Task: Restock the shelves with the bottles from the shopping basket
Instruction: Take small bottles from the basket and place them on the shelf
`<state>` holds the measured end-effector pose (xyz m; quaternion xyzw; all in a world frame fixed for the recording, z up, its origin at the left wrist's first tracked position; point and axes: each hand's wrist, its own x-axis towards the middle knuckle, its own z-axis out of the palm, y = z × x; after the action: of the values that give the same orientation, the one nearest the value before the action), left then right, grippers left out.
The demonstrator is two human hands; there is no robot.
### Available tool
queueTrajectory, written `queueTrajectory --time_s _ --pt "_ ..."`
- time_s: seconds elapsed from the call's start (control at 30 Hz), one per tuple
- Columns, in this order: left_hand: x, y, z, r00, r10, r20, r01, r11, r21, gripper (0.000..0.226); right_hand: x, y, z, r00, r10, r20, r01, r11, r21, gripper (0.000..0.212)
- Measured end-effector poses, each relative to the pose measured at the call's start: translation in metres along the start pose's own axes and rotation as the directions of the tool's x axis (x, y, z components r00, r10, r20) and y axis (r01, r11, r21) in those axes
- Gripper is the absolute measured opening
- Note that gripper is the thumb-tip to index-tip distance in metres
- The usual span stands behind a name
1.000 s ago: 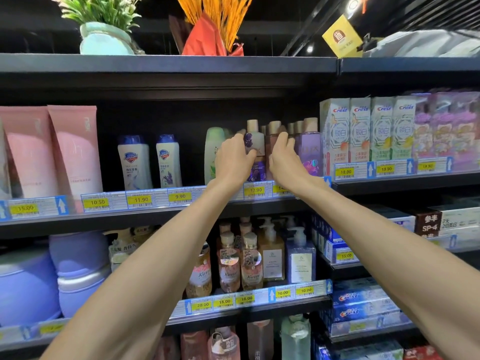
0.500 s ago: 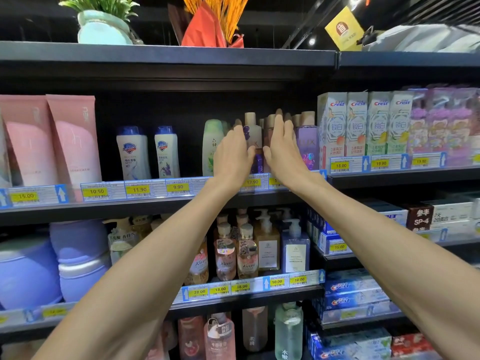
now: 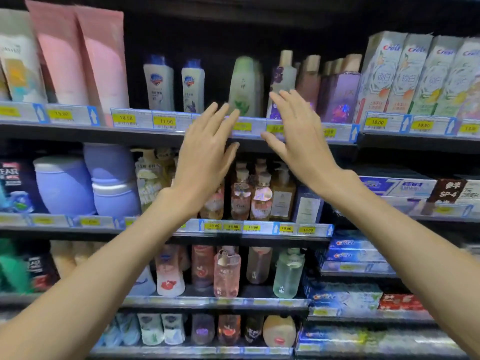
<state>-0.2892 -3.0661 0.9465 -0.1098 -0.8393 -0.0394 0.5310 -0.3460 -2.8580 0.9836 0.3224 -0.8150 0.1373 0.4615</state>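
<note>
The shelves (image 3: 145, 135) fill the whole frame, and the row across the upper middle holds the bottles (image 3: 281, 84): a pale green one and, right of it, a clear one with a purple label and several pinkish and purple ones. Half a second ago both hands were up against those bottles, nudging them into line. Now they have come back toward the centre of the frame and hang in front of the yellow price tags (image 3: 241, 126), touching nothing. The left hand (image 3: 205, 157) is spread, fingers straight and slightly fanned; the right hand (image 3: 298, 133) is the same, palm turned inward. Neither holds anything. I judge this bottle is placed and tidied. The shopping basket is out of view, so the next bottle must come from below the frame.
</note>
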Motion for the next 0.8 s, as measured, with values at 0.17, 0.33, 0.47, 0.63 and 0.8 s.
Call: queueTrajectory --time_s 0.17,0.33,0.47,0.63,0.8 --pt "-0.085 -0.029 -0.018 0.996 -0.064 0.067 0.065 0.998 -0.012 0.06 -0.045 -0.046 0.03 0.984 -0.16 0.074 0.16 0.987 0.008 0.079" --pt "-0.179 -0.053 -0.031 0.98 -0.108 0.17 0.114 0.993 -0.026 0.058 -0.096 -0.104 0.076 0.954 -0.246 0.171 0.233 0.968 0.093 0.08" --pt "-0.25 -0.079 -0.034 0.948 -0.15 0.282 0.169 0.985 -0.043 0.057 -0.142 -0.149 0.12 0.926 -0.275 0.257 0.24 0.957 0.161 0.076" --pt "-0.351 -0.103 -0.031 0.856 -0.181 0.484 0.243 0.967 -0.069 0.057 -0.228 -0.196 0.172 0.858 -0.253 0.447 0.153 0.956 0.249 0.073" --pt "-0.455 -0.109 -0.005 0.721 -0.191 0.666 0.324 0.943 -0.081 0.057 -0.327 -0.229 0.231 0.794 -0.181 0.58 0.013 0.96 0.281 0.08"
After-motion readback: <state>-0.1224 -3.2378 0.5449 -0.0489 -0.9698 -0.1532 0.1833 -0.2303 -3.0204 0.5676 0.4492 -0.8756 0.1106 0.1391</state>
